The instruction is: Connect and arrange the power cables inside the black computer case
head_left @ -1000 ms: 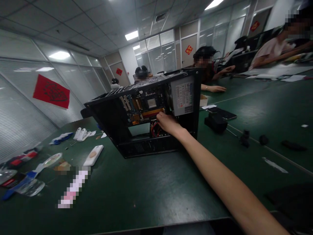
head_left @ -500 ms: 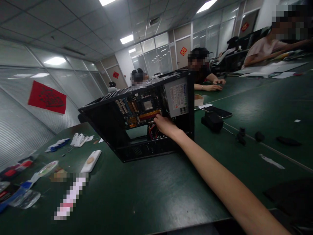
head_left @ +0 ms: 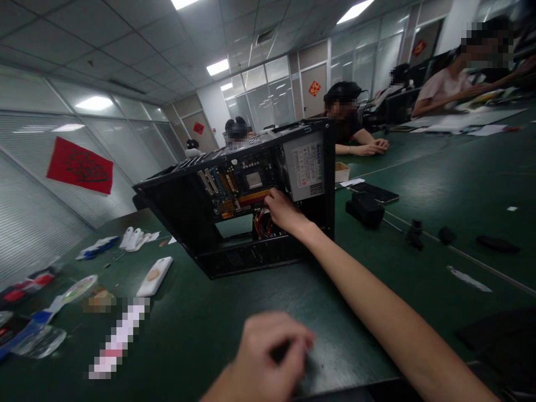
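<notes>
The bare right hand (head_left: 282, 212) reaches into a black metal computer case (head_left: 255, 254), beside long red-and-yellow slots (head_left: 252, 198), while the blurred, curled bare left hand (head_left: 270, 357) has a white rectangular phone (head_left: 158, 274) to its left.

White label (head_left: 306, 166) and red signs (head_left: 80, 165) illegible

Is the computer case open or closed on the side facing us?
Open. No panel covers that side of the computer case: the motherboard and power supply show, and the right hand reaches inside.
</notes>
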Demonstrator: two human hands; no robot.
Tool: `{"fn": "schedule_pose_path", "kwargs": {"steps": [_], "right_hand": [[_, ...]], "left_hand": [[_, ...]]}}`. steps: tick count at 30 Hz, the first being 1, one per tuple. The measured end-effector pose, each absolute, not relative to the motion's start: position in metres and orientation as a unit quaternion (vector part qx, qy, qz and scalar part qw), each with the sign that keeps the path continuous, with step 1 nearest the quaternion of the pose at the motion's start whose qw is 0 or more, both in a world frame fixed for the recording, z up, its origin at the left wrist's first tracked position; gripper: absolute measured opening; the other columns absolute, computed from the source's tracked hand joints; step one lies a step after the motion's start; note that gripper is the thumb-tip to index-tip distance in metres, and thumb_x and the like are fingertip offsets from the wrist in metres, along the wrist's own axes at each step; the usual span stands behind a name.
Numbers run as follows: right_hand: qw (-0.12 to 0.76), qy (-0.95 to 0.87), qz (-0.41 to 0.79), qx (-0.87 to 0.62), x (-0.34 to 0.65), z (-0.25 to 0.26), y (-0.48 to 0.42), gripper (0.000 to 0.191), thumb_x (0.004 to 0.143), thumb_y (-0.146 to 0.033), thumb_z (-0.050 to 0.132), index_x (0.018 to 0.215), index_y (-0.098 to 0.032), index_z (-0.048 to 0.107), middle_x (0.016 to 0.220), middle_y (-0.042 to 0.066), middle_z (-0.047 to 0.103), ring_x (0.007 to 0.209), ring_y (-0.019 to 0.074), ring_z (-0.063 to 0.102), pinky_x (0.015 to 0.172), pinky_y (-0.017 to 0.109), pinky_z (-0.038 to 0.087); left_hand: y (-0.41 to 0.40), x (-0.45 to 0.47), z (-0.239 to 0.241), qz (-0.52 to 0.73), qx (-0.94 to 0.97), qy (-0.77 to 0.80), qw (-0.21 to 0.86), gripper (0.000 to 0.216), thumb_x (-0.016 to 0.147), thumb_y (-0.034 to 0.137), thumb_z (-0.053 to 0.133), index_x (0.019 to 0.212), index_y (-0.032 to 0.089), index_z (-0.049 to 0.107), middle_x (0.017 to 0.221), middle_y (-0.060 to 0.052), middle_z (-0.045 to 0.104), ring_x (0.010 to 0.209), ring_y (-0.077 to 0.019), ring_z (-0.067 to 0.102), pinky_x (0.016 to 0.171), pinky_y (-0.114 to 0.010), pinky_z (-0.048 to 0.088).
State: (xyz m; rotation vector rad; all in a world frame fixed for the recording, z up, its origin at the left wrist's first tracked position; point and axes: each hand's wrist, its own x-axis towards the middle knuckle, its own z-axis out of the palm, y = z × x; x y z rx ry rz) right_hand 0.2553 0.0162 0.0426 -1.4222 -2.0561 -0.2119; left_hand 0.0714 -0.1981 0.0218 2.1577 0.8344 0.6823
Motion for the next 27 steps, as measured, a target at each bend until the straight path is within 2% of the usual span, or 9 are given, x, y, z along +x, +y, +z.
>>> {"fn": "schedule_pose_path", "kwargs": {"steps": [2,6,9,14,18,21,23,27], "right_hand": [[0.358,-0.768,-0.057,-0.528,0.256,0.040,0.021,0.025,0.090,-0.002,0.042,0.103,-0.012,0.061,0.116,0.013,0.055,0.109,0.0210,0.053,0.096,0.030,0.042],[0.438,-0.742,0.018,-0.508,0.258,0.032,0.031,0.021,0.091,-0.008,0.044,0.107,-0.013,0.056,0.113,0.012,0.057,0.110,0.0191,0.053,0.098,0.030,0.042],[0.462,-0.722,0.051,-0.512,0.260,0.028,0.035,0.021,0.091,-0.008,0.043,0.106,-0.016,0.055,0.114,0.010,0.059,0.109,0.0185,0.054,0.098,0.032,0.042],[0.464,-0.714,0.061,-0.521,0.262,0.029,0.038,0.021,0.091,-0.010,0.044,0.106,-0.016,0.057,0.113,0.009,0.061,0.111,0.0173,0.056,0.099,0.031,0.042],[0.432,-0.710,0.066,-0.552,0.262,0.029,0.041,0.019,0.091,-0.009,0.050,0.105,-0.014,0.061,0.108,0.008,0.066,0.103,0.0167,0.060,0.092,0.028,0.044],[0.376,-0.719,0.067,-0.580,0.261,0.029,0.042,0.016,0.090,-0.011,0.055,0.103,-0.014,0.063,0.101,0.008,0.070,0.095,0.0177,0.064,0.084,0.027,0.046],[0.329,-0.732,0.050,-0.595,0.259,0.030,0.042,0.017,0.090,-0.012,0.055,0.104,-0.015,0.064,0.099,0.008,0.071,0.092,0.0190,0.065,0.078,0.027,0.045],[0.216,-0.771,-0.020,-0.599,0.255,0.036,0.042,0.024,0.091,-0.011,0.053,0.113,-0.014,0.062,0.106,0.015,0.071,0.094,0.0246,0.068,0.073,0.029,0.044]], "left_hand": [[-0.138,0.073,0.044,0.363,0.811,0.395,0.233,0.020,0.092,0.035,0.054,0.091,0.028,0.073,0.088,-0.006,0.075,0.083,-0.0222,0.071,0.082,-0.041,0.058],[-0.036,0.090,0.066,0.445,0.768,0.447,0.111,0.018,0.090,0.029,0.057,0.101,0.018,0.066,0.098,-0.007,0.074,0.088,-0.0203,0.069,0.081,-0.031,0.053],[0.002,0.101,0.058,0.415,0.764,0.481,0.114,0.026,0.092,0.036,0.058,0.107,0.017,0.068,0.101,-0.008,0.075,0.085,-0.0205,0.069,0.077,-0.030,0.051],[0.021,0.096,0.039,0.387,0.754,0.517,0.120,0.034,0.091,0.043,0.060,0.109,0.016,0.072,0.102,-0.009,0.076,0.094,-0.0245,0.069,0.081,-0.032,0.050],[0.034,0.087,0.034,0.390,0.761,0.440,0.275,0.035,0.092,0.040,0.057,0.108,0.014,0.075,0.095,-0.007,0.077,0.090,-0.0225,0.070,0.080,-0.030,0.051],[0.040,0.084,0.031,0.407,0.737,0.422,0.337,0.036,0.088,0.038,0.063,0.107,0.011,0.076,0.098,-0.008,0.078,0.090,-0.0227,0.069,0.078,-0.029,0.050],[0.041,0.084,0.031,0.394,0.739,0.439,0.326,0.033,0.086,0.035,0.065,0.104,0.010,0.077,0.095,-0.008,0.078,0.088,-0.0230,0.069,0.075,-0.028,0.048],[0.040,0.086,0.035,0.316,0.779,0.505,0.198,0.024,0.089,0.028,0.062,0.095,0.013,0.080,0.088,-0.007,0.078,0.083,-0.0225,0.069,0.070,-0.027,0.044]]}}
